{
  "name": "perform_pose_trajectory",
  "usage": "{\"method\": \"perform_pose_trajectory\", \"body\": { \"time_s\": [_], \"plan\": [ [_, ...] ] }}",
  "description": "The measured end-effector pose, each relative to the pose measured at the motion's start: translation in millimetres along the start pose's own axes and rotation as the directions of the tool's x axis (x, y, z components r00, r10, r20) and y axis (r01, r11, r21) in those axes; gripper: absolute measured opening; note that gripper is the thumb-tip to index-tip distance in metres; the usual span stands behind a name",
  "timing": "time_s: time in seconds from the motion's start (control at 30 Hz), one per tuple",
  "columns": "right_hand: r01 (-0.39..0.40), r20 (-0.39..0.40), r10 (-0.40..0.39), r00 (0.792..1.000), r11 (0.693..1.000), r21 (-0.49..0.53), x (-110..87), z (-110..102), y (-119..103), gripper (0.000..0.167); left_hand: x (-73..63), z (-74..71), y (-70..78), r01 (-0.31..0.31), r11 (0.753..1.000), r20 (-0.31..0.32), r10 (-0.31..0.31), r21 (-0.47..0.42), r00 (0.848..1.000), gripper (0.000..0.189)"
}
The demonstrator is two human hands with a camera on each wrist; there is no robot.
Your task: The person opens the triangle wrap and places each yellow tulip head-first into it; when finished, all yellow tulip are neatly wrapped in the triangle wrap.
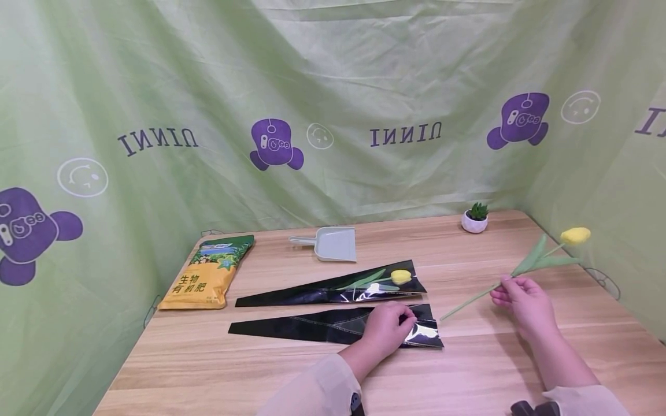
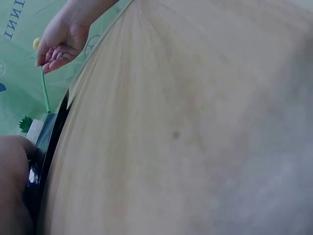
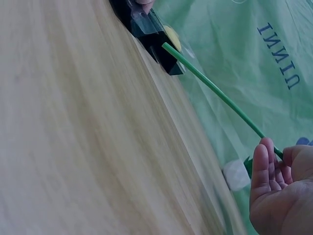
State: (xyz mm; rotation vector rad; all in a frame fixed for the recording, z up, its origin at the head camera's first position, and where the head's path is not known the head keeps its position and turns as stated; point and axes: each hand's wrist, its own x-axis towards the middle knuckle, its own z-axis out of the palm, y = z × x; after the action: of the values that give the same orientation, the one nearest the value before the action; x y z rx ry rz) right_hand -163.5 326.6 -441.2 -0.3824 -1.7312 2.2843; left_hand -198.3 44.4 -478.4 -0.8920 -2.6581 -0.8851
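Note:
My right hand [image 1: 528, 306] pinches the green stem of an artificial yellow tulip [image 1: 533, 263] between thumb and fingers. The bloom points up to the right; the bare stem end reaches down left, close to the wide end of a black flower sleeve [image 1: 312, 326]. At that wide end my left hand [image 1: 387, 329] pinches the sleeve's clear front film, which stands slightly raised in the right wrist view [image 3: 144, 22]. Behind it lies a second black sleeve [image 1: 291, 296] with a yellow tulip [image 1: 400, 277] inside. Most of the left hand's fingertips are hidden in the left wrist view.
An orange and green fertilizer bag [image 1: 203, 277] lies at the table's left. A grey dustpan [image 1: 335, 244] sits at the back middle, and a small succulent in a white pot [image 1: 474, 222] stands at the back right. Green printed cloth [image 1: 333, 69] hangs behind the wooden table [image 1: 171, 364].

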Motion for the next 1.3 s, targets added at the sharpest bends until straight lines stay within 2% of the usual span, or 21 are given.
{"method": "perform_pose_trajectory", "body": {
  "time_s": [0.37, 0.6, 0.67, 0.9, 1.13, 1.3],
  "plan": [
    [-0.007, -0.013, 0.007, 1.0, 1.0, 0.007, -0.6, 2, 1, 0.013, 0.4, -0.4, 2.5, 0.022, 0.999, -0.026, -0.023, -0.035, 0.999, 0.008],
    [-0.002, -0.164, 0.004, 0.986, 1.0, 0.013, -0.9, 6, -2, 0.015, -0.2, 0.2, 2.0, 0.029, 0.998, -0.034, -0.031, -0.047, 0.999, 0.007],
    [-0.012, -0.173, 0.012, 0.985, 1.0, 0.005, -1.1, 7, -1, 0.015, -0.2, 0.3, 1.9, 0.028, 0.998, -0.039, -0.03, -0.051, 0.999, 0.007],
    [-0.038, -0.122, 0.032, 0.992, 0.998, -0.045, -4.3, 17, 6, 0.015, -0.6, 0.7, 3.1, 0.033, 0.997, -0.045, -0.037, -0.074, 0.998, 0.006],
    [-0.077, -0.083, 0.077, 0.994, 0.997, -0.002, -13.3, 33, 14, 0.013, -0.9, 1.8, 4.7, 0.035, 0.996, -0.069, -0.04, -0.082, 0.997, 0.006],
    [-0.119, -0.042, 0.118, 0.992, 0.993, -0.009, -20.3, 46, 19, 0.011, -1.1, 2.7, 5.2, 0.035, 0.996, -0.087, -0.042, -0.077, 0.995, 0.005]
  ]
}}
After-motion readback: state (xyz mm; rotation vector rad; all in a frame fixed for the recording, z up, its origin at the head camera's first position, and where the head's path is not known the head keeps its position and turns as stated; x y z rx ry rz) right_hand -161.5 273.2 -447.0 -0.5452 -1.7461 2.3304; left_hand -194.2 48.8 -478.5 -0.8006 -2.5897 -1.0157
